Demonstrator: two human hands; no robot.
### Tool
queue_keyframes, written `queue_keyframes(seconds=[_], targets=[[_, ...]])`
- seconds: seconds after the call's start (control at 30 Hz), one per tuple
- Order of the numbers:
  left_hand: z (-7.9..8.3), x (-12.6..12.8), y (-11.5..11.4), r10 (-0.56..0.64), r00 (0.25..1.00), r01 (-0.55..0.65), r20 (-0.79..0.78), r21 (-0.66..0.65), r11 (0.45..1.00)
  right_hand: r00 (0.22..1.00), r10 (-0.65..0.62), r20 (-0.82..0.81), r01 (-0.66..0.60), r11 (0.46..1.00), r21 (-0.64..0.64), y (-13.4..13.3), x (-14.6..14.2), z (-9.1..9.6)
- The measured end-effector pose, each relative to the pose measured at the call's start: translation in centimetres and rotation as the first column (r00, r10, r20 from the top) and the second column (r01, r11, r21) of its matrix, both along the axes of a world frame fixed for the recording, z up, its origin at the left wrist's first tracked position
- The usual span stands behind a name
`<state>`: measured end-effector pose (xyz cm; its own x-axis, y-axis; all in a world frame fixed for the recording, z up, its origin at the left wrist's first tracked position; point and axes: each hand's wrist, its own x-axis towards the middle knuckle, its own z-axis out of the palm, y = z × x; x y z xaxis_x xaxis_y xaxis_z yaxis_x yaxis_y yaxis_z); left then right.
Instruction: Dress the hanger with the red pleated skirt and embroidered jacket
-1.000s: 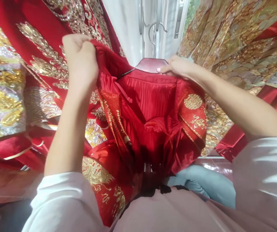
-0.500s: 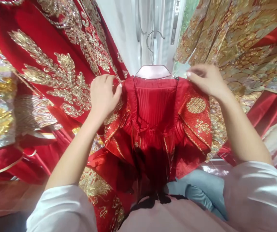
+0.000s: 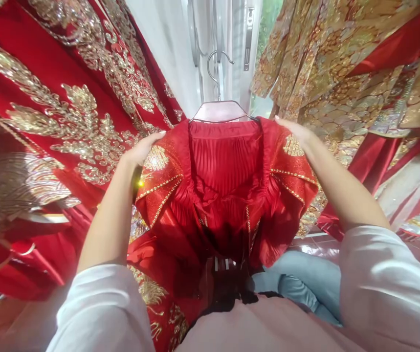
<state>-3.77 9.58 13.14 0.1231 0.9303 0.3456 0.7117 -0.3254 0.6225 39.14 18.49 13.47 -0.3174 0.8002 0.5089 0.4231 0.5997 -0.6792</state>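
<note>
Red garment [image 3: 228, 188], one, on one hanger [image 3: 219, 111], between left hand [image 3: 144, 148] at one shoulder [image 3: 173, 139] and right hand [image 3: 292, 131] at other; cannot tell whether gripping. Gold emblems [image 3: 156, 157], two, one per shoulder. Metal hook [image 3: 218, 88], one, above.

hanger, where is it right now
In the head view, the hanger is upper middle, at the neckline of the red garment, between the left hand and right hand.

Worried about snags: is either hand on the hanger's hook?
No: the left hand and right hand are at the shoulders of the embroidered red jacket.
</note>
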Motion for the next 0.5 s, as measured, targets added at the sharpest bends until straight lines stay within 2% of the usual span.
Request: queue_keyframes(seconds=[0.07,0.1,0.2,0.27,0.37,0.5], targets=[[0.8,0.4,-0.3,-0.091,0.993,0.097,0.07,-0.085,0.992,1.0,-0.001,-0.027,0.002,1.0,0.023,-0.8,0.3,0.5],[1.3,0.8,-0.6,-0.129,0.99,0.133,0.061,-0.054,0.99,0.999,0.014,-0.031,-0.013,0.999,0.041,-1.5,0.4,0.8],[2.6,2.7,-1.5,-0.158,0.984,0.171,-0.085,0.18,0.969,0.993,0.081,0.081,-0.094,0.98,0.178,-4.2,0.5,1.5],[3.0,3.9,-1.8,-0.156,0.979,0.185,-0.133,0.244,0.952,0.982,0.09,0.163,-0.13,0.96,0.249,-5.3,0.2,1.6],[3.1,4.9,-1.6,-0.154,0.981,0.18,-0.115,0.259,0.949,0.991,0.006,0.133,-0.048,0.948,0.314,-5.3,-0.6,1.3],[2.5,5.1,-0.3,-0.159,0.985,0.131,0.066,0.307,0.942,0.997,-0.059,0.04,0.045,0.959,0.279,-3.9,-1.2,1.6]])
